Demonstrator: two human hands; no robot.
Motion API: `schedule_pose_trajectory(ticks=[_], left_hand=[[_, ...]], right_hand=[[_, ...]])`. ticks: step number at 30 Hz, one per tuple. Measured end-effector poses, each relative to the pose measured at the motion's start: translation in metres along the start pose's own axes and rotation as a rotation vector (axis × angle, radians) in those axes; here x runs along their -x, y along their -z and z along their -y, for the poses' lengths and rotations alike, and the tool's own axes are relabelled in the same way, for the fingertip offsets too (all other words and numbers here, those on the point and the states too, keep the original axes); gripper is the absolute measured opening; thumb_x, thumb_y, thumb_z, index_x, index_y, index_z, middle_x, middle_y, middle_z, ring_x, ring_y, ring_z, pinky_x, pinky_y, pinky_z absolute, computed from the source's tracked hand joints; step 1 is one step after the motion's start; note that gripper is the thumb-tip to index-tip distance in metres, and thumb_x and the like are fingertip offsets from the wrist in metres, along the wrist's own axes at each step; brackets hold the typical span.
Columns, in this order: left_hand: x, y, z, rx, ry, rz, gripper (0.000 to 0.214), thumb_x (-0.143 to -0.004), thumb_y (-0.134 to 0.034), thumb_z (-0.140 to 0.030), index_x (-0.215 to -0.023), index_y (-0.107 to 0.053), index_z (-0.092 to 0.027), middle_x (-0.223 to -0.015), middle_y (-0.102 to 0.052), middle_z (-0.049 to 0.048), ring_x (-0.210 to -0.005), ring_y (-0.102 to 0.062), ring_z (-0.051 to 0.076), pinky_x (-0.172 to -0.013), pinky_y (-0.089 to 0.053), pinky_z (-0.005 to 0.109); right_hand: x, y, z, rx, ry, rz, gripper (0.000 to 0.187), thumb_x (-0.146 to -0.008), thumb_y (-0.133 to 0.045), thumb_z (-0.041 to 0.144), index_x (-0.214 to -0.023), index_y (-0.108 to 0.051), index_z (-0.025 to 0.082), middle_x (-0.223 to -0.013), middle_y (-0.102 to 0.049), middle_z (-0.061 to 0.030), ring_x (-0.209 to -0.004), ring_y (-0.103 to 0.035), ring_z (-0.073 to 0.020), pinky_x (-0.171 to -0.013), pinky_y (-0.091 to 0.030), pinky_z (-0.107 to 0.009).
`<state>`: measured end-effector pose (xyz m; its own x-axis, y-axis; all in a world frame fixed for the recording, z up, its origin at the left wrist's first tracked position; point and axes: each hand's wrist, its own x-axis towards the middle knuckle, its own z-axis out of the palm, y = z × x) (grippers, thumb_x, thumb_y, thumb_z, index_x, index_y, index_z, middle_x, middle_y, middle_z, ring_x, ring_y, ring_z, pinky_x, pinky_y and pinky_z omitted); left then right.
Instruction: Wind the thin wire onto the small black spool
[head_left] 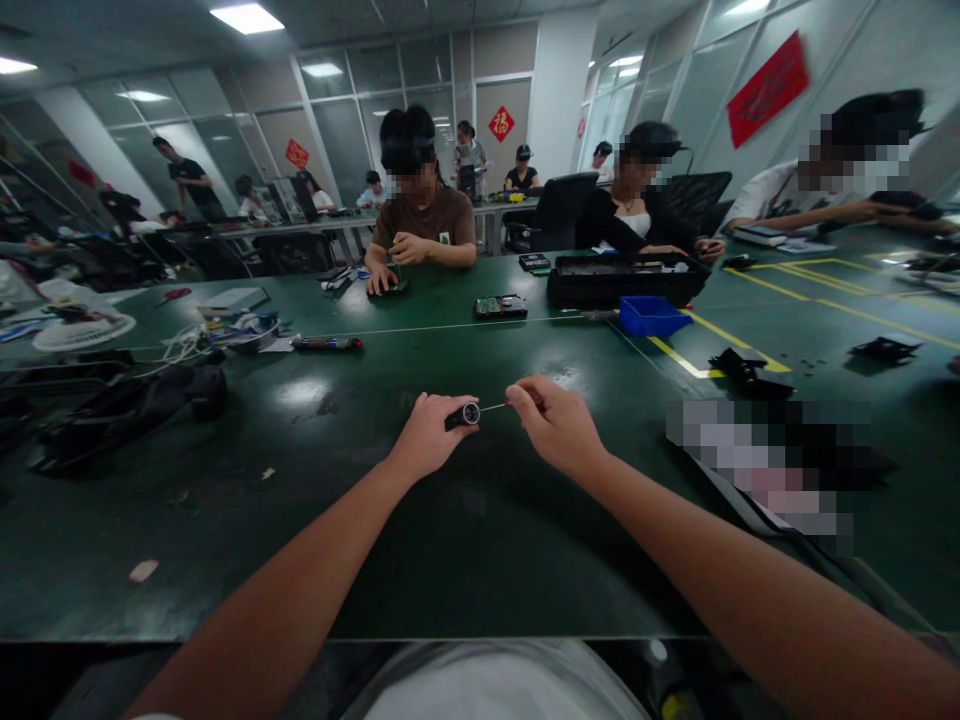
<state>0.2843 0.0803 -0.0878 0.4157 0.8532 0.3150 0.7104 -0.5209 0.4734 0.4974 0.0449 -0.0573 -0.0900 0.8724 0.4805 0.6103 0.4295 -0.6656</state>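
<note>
My left hand [427, 435] is closed around a small black cylindrical tool handle [463, 415] with a silver ring at its end. A thin metal shaft [491, 407] sticks out of that end toward my right hand [553, 425], whose fingers pinch the shaft's far tip. Both hands hover just above the dark green table [420, 530] near its middle, about a hand's width apart.
A circuit board [501, 306], a blue bin [649, 315] and a long black tray [626, 279] lie farther back. A screwdriver [327, 343], cables and a dark bag [127, 405] sit at left. Black parts [742, 370] lie at right. People work across the table.
</note>
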Motion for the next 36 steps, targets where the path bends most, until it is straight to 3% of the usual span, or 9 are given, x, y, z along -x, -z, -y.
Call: schedule_pose_trajectory(ticks=[2, 7, 11, 14, 19, 22, 24, 28, 36], left_hand=[[0.000, 0.000, -0.001, 0.001, -0.001, 0.005, 0.036, -0.088, -0.067, -0.032, -0.124, -0.064, -0.029, -0.115, -0.070, 0.0032, -0.108, -0.060, 0.024, -0.106, -0.036, 0.049], [0.000, 0.002, -0.002, 0.010, 0.000, -0.010, 0.035, -0.088, -0.067, -0.030, -0.122, -0.064, -0.027, -0.111, -0.070, 0.0034, -0.103, -0.060, 0.024, -0.103, -0.039, 0.048], [0.000, 0.001, 0.002, 0.009, -0.008, -0.003, 0.035, -0.087, -0.068, -0.029, -0.122, -0.064, -0.027, -0.111, -0.071, 0.0031, -0.103, -0.061, 0.024, -0.103, -0.039, 0.049], [-0.001, 0.001, 0.002, 0.010, 0.003, -0.008, 0.035, -0.088, -0.068, -0.030, -0.123, -0.064, -0.028, -0.113, -0.070, 0.0033, -0.105, -0.061, 0.024, -0.105, -0.037, 0.050], [0.000, 0.007, -0.006, -0.009, 0.051, -0.054, 0.036, -0.088, -0.067, -0.031, -0.124, -0.062, -0.028, -0.119, -0.068, 0.0037, -0.113, -0.059, 0.026, -0.113, -0.028, 0.057], [0.000, 0.011, -0.008, -0.025, -0.019, -0.076, 0.036, -0.091, -0.064, -0.030, -0.127, -0.060, -0.031, -0.125, -0.065, 0.0027, -0.120, -0.055, 0.024, -0.118, -0.020, 0.058], [-0.001, 0.012, -0.006, -0.037, -0.033, -0.056, 0.035, -0.092, -0.063, -0.030, -0.127, -0.059, -0.032, -0.124, -0.065, 0.0018, -0.120, -0.055, 0.023, -0.119, -0.014, 0.061], [-0.002, 0.007, 0.000, -0.046, 0.035, 0.012, 0.035, -0.091, -0.064, -0.032, -0.126, -0.060, -0.031, -0.117, -0.067, 0.0027, -0.117, -0.055, 0.025, -0.116, -0.014, 0.066], [0.000, 0.006, 0.000, -0.083, 0.016, 0.015, 0.036, -0.091, -0.063, -0.034, -0.127, -0.061, -0.032, -0.116, -0.067, 0.0025, -0.114, -0.055, 0.026, -0.117, -0.012, 0.067]], right_hand=[[0.000, 0.000, 0.002, 0.031, -0.009, -0.021, 0.030, -0.099, -0.041, 0.040, -0.088, -0.063, 0.023, -0.064, -0.063, -0.0007, -0.058, -0.059, -0.0179, -0.057, -0.038, -0.030], [0.001, -0.002, 0.001, -0.002, 0.036, -0.027, 0.020, -0.096, -0.042, 0.028, -0.108, -0.056, 0.021, -0.081, -0.067, -0.0039, -0.069, -0.062, -0.0196, -0.065, -0.042, -0.032], [0.003, -0.002, 0.000, -0.019, 0.032, 0.059, 0.023, -0.100, -0.038, 0.034, -0.102, -0.059, 0.023, -0.080, -0.067, -0.0029, -0.066, -0.060, -0.0187, -0.063, -0.041, -0.032], [0.003, -0.005, 0.001, -0.081, 0.007, 0.023, 0.021, -0.098, -0.041, 0.032, -0.107, -0.059, 0.023, -0.084, -0.069, -0.0042, -0.069, -0.062, -0.0193, -0.067, -0.044, -0.034], [-0.004, -0.011, -0.007, -0.468, -0.147, -0.072, 0.022, -0.089, -0.057, 0.042, -0.096, -0.060, 0.021, -0.086, -0.069, -0.0058, -0.080, -0.066, -0.0210, -0.076, -0.053, -0.038], [-0.012, -0.011, -0.020, -0.763, -0.330, -0.045, 0.031, -0.089, -0.055, 0.052, -0.087, -0.060, 0.021, -0.071, -0.062, -0.0016, -0.066, -0.062, -0.0182, -0.074, -0.057, -0.041], [-0.016, -0.011, -0.029, -0.838, -0.413, -0.055, 0.030, -0.085, -0.061, 0.052, -0.082, -0.059, 0.022, -0.066, -0.057, 0.0011, -0.059, -0.058, -0.0157, -0.071, -0.057, -0.039], [-0.015, -0.016, -0.036, -0.771, -0.403, -0.111, 0.031, -0.082, -0.065, 0.051, -0.083, -0.062, 0.020, -0.071, -0.061, -0.0006, -0.063, -0.058, -0.0151, -0.065, -0.055, -0.034], [-0.007, -0.015, -0.025, -0.627, -0.257, -0.140, 0.028, -0.091, -0.056, 0.047, -0.089, -0.062, 0.020, -0.071, -0.061, 0.0001, -0.063, -0.057, -0.0145, -0.062, -0.048, -0.031]])
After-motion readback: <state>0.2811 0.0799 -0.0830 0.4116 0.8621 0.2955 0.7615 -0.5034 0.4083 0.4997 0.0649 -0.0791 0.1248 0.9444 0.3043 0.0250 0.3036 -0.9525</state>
